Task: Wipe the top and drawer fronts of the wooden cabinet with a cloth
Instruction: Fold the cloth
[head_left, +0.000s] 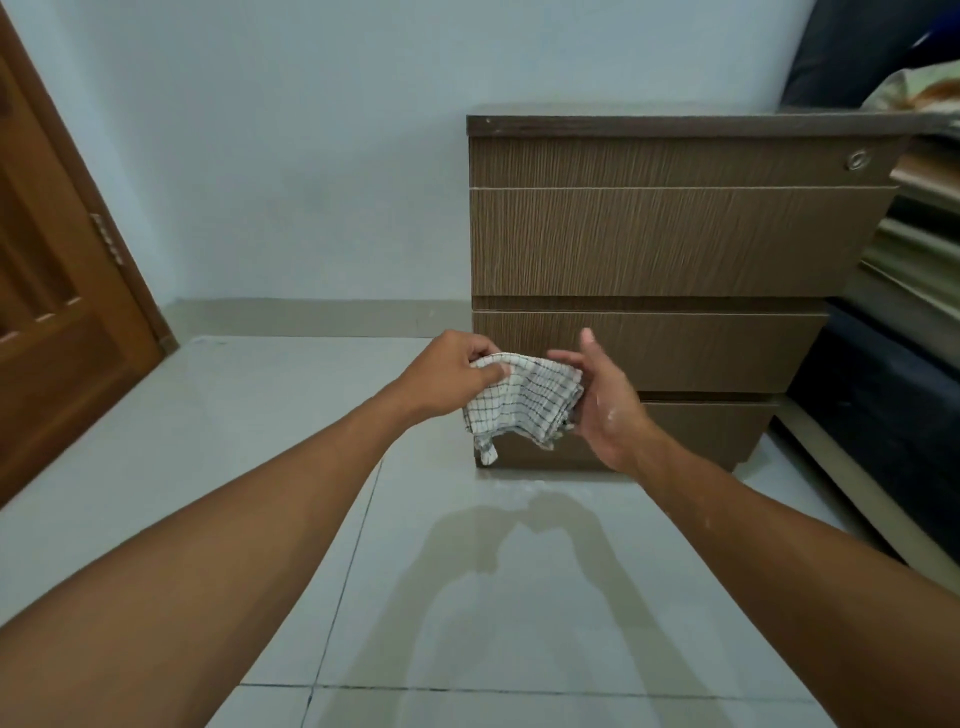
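A brown wooden cabinet with several drawer fronts and a dark top stands against the pale wall, with a round lock at the upper right of its top drawer. In front of its lower drawers I hold a white checked cloth in the air. My left hand pinches the cloth's upper left edge between thumb and curled fingers. My right hand is beside the cloth's right side, fingers straight and spread, the palm touching the fabric. A loose corner of the cloth hangs down.
A wooden door stands at the left. A dark mattress and stacked bedding press against the cabinet's right side. A dark cushion leans above the cabinet top. The floor is pale tile.
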